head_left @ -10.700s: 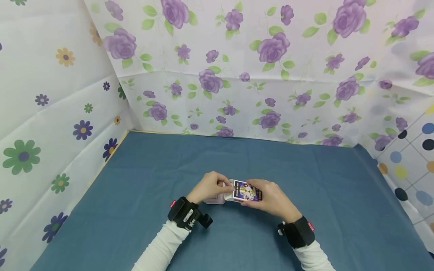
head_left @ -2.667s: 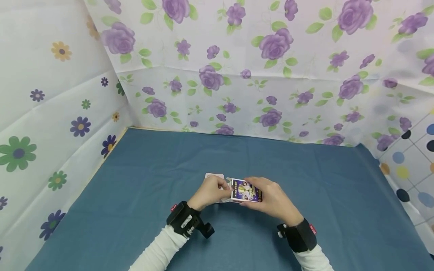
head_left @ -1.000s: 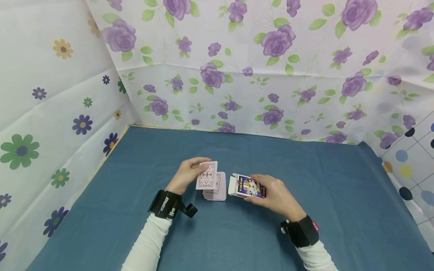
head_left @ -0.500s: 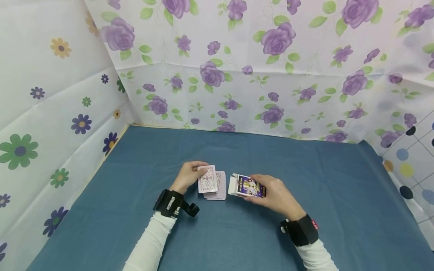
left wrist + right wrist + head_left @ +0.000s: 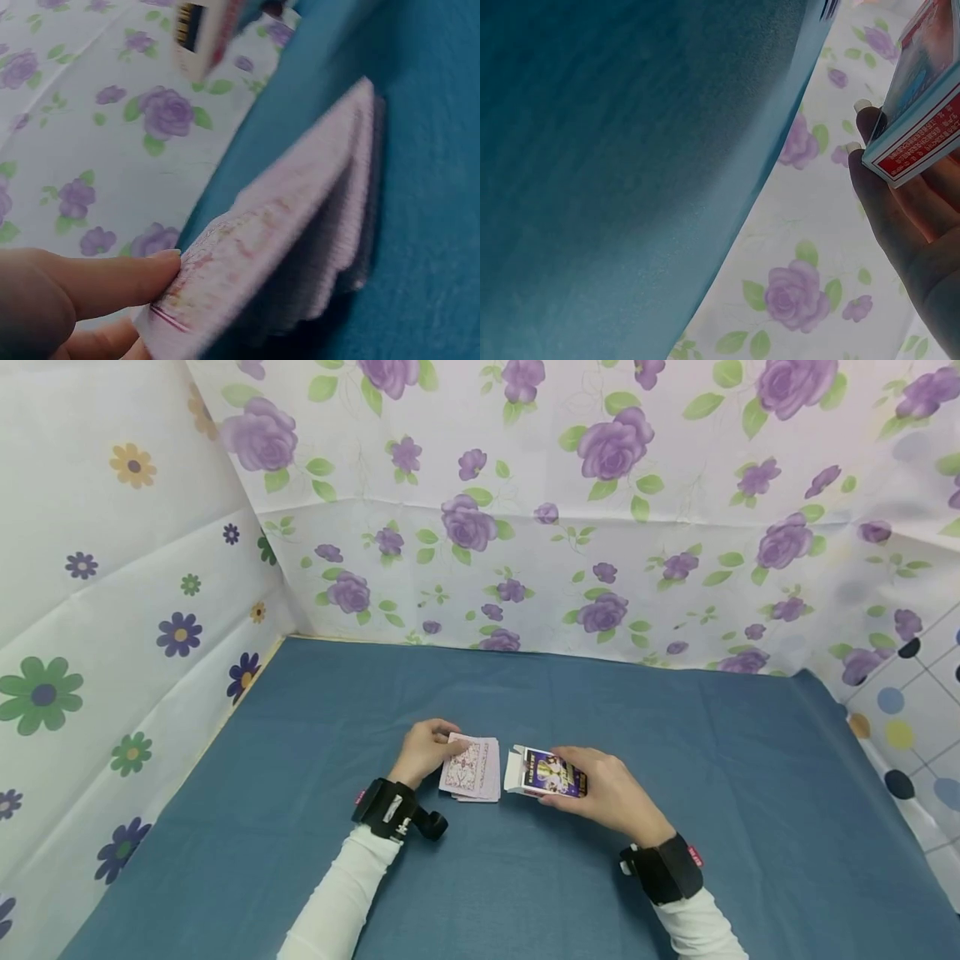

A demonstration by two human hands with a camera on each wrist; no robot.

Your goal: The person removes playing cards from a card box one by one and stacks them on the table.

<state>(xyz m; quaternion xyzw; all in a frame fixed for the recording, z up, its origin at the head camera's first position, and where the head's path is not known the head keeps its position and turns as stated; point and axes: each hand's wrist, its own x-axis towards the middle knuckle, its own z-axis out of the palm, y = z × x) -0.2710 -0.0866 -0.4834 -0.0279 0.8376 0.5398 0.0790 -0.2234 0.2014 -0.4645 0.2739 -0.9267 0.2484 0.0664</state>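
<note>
My left hand [image 5: 423, 752] pinches a playing card [image 5: 465, 768] by its left side, thumb on top. The card has a white border and a reddish scroll pattern on its back. In the left wrist view this card [image 5: 240, 247] tilts over the loose pile of cards [image 5: 367, 217], its far end low on the pile. The pile's right edge [image 5: 492, 772] shows from above. To the right, my right hand [image 5: 615, 789] grips a purple and black card box [image 5: 555, 772], its white flap open toward the pile. In the right wrist view the box [image 5: 202, 34] edge is absent; a red-printed box side [image 5: 922, 142] shows between fingers.
A blue cloth [image 5: 525, 877] covers the table. Floral sheets [image 5: 525, 568] stand along the back and left side, and a dotted sheet [image 5: 907, 735] at the right. Black camera straps [image 5: 386, 810] sit on both wrists.
The left hand has gone from the box's mouth out left with a card, then lowered it right onto the pile. The right hand drew slightly right with the box and now stays still.
</note>
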